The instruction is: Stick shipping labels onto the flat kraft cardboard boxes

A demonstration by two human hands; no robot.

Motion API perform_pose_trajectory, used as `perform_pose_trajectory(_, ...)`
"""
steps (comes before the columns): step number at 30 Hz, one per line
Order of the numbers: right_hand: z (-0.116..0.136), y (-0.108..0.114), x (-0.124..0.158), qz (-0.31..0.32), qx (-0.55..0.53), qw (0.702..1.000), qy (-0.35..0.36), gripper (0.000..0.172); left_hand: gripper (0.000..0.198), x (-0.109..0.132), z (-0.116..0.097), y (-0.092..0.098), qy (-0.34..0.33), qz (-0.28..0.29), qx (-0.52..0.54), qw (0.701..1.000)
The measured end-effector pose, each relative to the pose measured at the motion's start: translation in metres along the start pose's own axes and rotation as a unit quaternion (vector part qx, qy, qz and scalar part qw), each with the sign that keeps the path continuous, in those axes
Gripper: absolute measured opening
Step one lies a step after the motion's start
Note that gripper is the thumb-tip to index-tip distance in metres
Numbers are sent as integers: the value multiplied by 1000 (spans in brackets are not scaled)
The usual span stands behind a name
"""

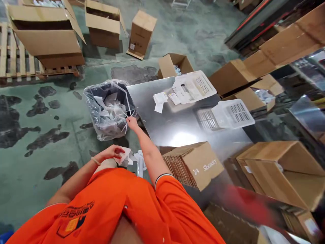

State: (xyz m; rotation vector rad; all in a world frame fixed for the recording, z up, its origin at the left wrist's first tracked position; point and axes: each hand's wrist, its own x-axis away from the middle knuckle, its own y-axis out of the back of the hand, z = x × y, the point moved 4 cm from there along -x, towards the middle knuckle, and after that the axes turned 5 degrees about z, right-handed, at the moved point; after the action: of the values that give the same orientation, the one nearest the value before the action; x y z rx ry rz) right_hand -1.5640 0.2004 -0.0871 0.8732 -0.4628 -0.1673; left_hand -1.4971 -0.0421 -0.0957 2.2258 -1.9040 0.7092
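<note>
My right hand (132, 122) reaches out to the rim of a waste bin (108, 108) lined with a clear plastic bag and filled with white scraps. Its fingers are pinched on a thin white strip (126, 117) hanging at the bin's edge. My left hand (111, 152) stays close to my body, fingers curled around a small white paper piece (125, 156). More white wrapping (139, 159) lies just below it, beside my right forearm.
A shiny metal table (177, 128) stands right of the bin, carrying white slips (160, 100), two white perforated trays (194, 86) (232, 113) and a brown carton (195, 164). Open cardboard boxes (284, 173) surround it. A pallet (15, 54) with boxes stands far left on the green floor.
</note>
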Motion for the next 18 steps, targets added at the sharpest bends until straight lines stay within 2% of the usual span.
perform_pose_trajectory(2, -10, -3, 1, 16, -13, 1000, -14, 22, 53, -5, -6, 4, -9, 13, 20, 1000)
perform_pose_trajectory(5, -24, 15, 20, -39, -87, 995, -12, 53, 58, -18, -28, 8, -52, 13, 61, 997)
perform_pose_trajectory(6, -29, 25, 33, -70, -132, 989, -5, 57, 61, -24, -39, 9, -65, 11, 67, 996)
perform_pose_trajectory(9, -48, 56, 97, -163, -307, 937, -5, 42, 71, -43, -76, 10, -94, 20, 57, 994)
perform_pose_trajectory(11, -56, 67, 152, -188, -406, 894, -10, 49, 78, -59, -105, 6, -119, 28, 48, 991)
perform_pose_trajectory(12, -56, 67, 178, -179, -435, 882, -4, 54, 80, -67, -120, 1, -131, 31, 49, 990)
perform_pose_trajectory(14, -49, 58, 220, -144, -451, 881, 11, 60, 85, -85, -147, -9, -150, 31, 56, 987)
perform_pose_trajectory(16, -43, 44, 246, -134, -446, 885, -5, 62, 89, -105, -169, -22, -162, 19, 72, 984)
perform_pose_trajectory(18, -42, 31, 261, -173, -447, 877, -41, 52, 86, -127, -182, -33, -149, -1, 103, 983)
